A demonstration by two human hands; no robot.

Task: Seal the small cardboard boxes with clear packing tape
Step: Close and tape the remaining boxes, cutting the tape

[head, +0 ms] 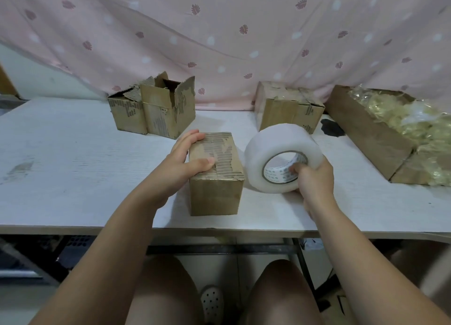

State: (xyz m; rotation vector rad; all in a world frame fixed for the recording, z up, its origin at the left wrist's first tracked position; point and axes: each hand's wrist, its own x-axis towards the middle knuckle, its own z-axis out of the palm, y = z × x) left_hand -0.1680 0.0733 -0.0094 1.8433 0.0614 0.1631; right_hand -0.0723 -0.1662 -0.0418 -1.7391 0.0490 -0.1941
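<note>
Gripping tape roll [280,141], right fingers [295,169] curl inside — left fingers [192,136] clasp box [214,195]; print unreadable.

Single view, head-worn, wide-angle. Sits above near edge of counter [73,153], faces forward and down. Close range: left hand [188,158] and right hand [314,178] near frame centre, forearms reach in from bottom corners. Curtain [219,31] fills top; knees [280,290] under counter at bottom.
</note>
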